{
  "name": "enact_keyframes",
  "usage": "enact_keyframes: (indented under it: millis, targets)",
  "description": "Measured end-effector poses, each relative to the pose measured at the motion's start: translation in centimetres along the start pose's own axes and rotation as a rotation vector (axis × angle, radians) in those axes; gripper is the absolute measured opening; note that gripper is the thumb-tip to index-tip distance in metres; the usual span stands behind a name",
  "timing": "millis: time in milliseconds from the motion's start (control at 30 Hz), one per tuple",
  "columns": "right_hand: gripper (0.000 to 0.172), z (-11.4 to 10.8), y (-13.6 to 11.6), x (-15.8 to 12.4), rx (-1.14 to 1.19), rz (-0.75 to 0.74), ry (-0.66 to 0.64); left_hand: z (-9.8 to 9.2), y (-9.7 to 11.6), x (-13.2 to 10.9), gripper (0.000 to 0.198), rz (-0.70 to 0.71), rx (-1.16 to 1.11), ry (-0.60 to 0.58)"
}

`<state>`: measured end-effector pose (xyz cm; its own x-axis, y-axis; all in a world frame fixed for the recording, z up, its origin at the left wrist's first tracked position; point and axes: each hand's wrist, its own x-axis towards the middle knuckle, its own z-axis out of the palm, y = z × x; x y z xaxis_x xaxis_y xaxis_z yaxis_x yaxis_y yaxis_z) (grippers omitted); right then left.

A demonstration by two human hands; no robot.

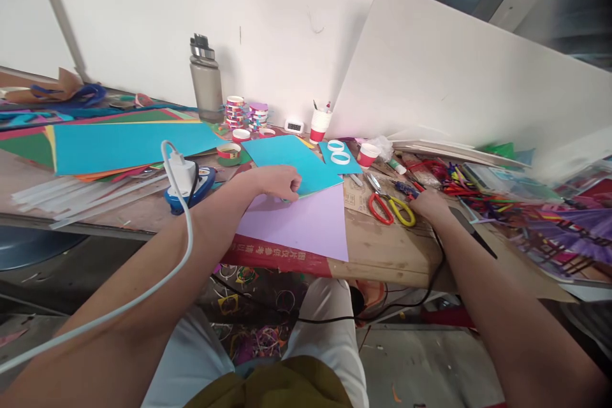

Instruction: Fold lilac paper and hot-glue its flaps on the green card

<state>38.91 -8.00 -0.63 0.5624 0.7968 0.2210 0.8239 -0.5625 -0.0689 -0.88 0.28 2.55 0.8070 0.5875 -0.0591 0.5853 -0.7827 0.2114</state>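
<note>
My left hand is closed, its fingers curled over the front edge of a blue sheet. Whatever those fingers hold is hidden. Under the blue sheet, a lilac sheet reaches the table's front edge. My right hand is wrapped around what looks like a hot glue gun, its dark front end pointing left and a black cord running down below. Just left of that hand lie scissors with one red and one yellow handle. Two white rings rest on a small blue piece behind.
Translucent glue sticks, a blue power strip and stacked coloured sheets lie left. A bottle, ring stacks, a small clock and paper cups line the back. Coloured stems crowd the right.
</note>
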Motion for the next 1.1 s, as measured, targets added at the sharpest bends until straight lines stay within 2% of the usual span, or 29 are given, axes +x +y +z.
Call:
enact_keyframes:
  millis: [100,200,267,333,433,500,533,600,667,733,867,1100]
  targets:
    - [0.037,-0.6,0.7,-0.1,0.063,0.085,-0.034,-0.2,0.2,-0.1,0.013,-0.008,-0.004,-0.006]
    - [0.036,-1.6,0.9,-0.6,0.3,0.203,0.043,-0.4,0.4,-0.2,0.012,-0.009,-0.019,-0.019]
    - [0.026,-2.2,0.3,-0.9,0.481,0.233,0.082,-0.4,0.4,-0.3,0.013,-0.012,-0.02,-0.031]
    - [0.015,-2.7,-0.7,-1.2,0.591,0.196,0.057,-0.6,0.4,-0.4,0.014,-0.015,-0.013,-0.035]
    - [0.014,-3.3,-3.2,-2.7,0.822,0.082,-0.032,-0.8,0.5,-0.5,0.016,-0.021,-0.015,-0.05]
    - [0.021,-3.7,-5.0,-5.0,1.167,-0.091,-0.156,-0.9,0.5,-0.6,0.017,-0.025,-0.033,-0.067]
    - [0.026,-4.0,-5.9,-6.4,1.248,-0.187,-0.227,-0.9,0.5,-0.6,0.017,-0.026,-0.044,-0.074]
    - [0.034,-4.5,-7.4,-9.2,1.235,-0.334,-0.351,-0.7,0.3,-0.4,0.018,-0.027,-0.062,-0.081]
    - [0.03,-4.9,-8.6,-11.5,1.141,-0.432,-0.419,-0.5,-0.1,-0.2,0.02,-0.024,-0.067,-0.078]
    - [0.023,-5.0,-9.3,-12.9,0.976,-0.504,-0.379,-0.2,-0.5,0.1,0.021,-0.016,-0.058,-0.064]
    - [0.014,-4.8,-9.9,-13.6,0.636,-0.599,-0.181,-0.1,-0.7,0.2,0.022,-0.009,-0.047,-0.064]
    - [0.036,-4.5,-11.0,-14.6,0.424,-0.665,-0.035,-0.4,-0.1,0.0,0.022,-0.019,-0.017,-0.07]
